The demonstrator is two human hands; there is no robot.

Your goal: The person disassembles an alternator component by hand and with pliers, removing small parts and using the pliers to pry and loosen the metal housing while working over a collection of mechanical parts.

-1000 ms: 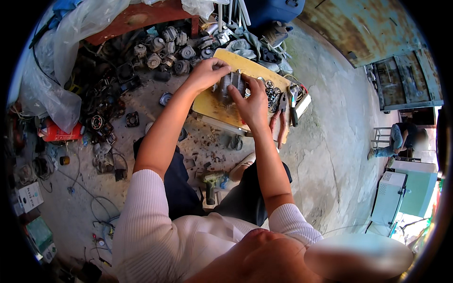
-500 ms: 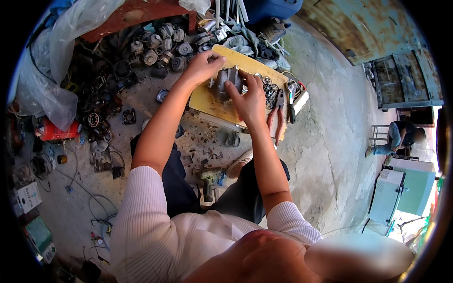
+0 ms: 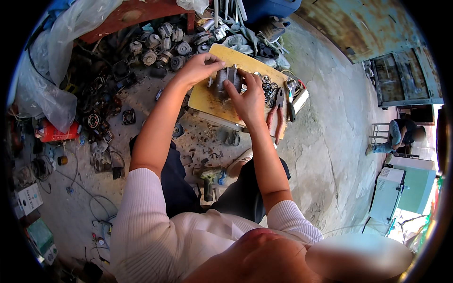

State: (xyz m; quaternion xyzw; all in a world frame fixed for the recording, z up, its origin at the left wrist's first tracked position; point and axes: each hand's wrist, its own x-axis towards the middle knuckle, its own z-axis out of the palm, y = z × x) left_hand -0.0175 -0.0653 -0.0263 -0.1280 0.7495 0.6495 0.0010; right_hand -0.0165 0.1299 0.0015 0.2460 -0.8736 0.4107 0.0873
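Note:
A grey metal motor part (image 3: 222,81) stands on a yellow wooden board (image 3: 207,101) in front of me. My left hand (image 3: 198,67) grips its left side from above. My right hand (image 3: 245,96) holds its right side, fingers curled over the top edge. Small round metal pieces (image 3: 269,90) lie on the board just right of my right hand. Red-handled pliers (image 3: 278,115) rest at the board's right edge.
Several old motors and metal parts (image 3: 160,47) are heaped at the back left. A cordless drill (image 3: 208,181) lies on the ground between my legs. Cables and boxes litter the left. Another person (image 3: 401,137) crouches far right, near a white cabinet (image 3: 388,193).
Both hands and the motor part have shifted slightly up and left on the board. The grip looks the same.

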